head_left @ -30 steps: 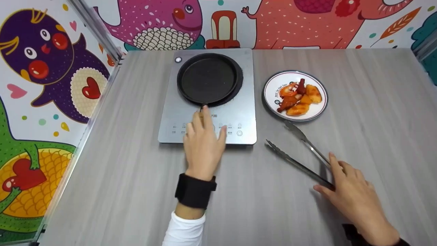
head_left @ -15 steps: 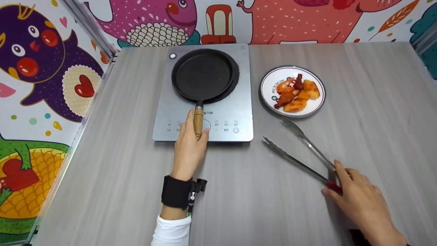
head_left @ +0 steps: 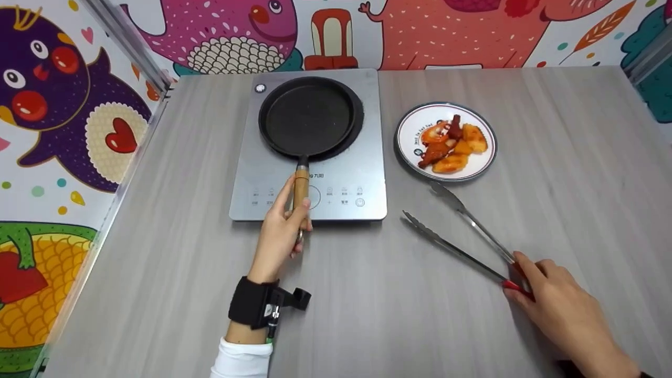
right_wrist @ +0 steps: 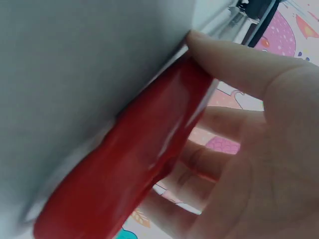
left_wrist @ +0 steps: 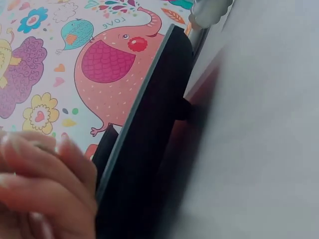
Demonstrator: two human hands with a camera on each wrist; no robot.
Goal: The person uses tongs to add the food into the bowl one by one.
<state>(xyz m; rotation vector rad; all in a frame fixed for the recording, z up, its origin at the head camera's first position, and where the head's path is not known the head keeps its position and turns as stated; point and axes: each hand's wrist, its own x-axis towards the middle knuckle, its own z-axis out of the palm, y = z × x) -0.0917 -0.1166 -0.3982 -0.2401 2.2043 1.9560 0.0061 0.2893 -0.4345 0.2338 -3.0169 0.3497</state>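
A black frying pan (head_left: 307, 116) with a wooden handle (head_left: 301, 190) sits on the silver induction cooktop (head_left: 357, 181). My left hand (head_left: 279, 231) grips the handle's near end, thumb on top and fingers curled below. In the left wrist view, curled fingers (left_wrist: 47, 184) show beside the cooktop's dark side (left_wrist: 149, 129); the handle is hidden there. My right hand (head_left: 569, 310) holds spread metal tongs (head_left: 462, 254) by their red grips, close over the table. The right wrist view shows thumb and fingers around the red grip (right_wrist: 134, 154).
A white plate (head_left: 407, 137) with a dark rim stands right of the cooktop, bearing several pieces of cooked food, among them drumstick-like ones (head_left: 436, 152). The tongs' tips point toward it. Cartoon-painted walls (head_left: 462, 37) border the grey table (head_left: 367, 294) behind and at the left.
My left hand has drawn back along the pan's handle and closed around its near end. The right hand keeps the tongs, shifting only slightly toward me. The whole view has moved a little.
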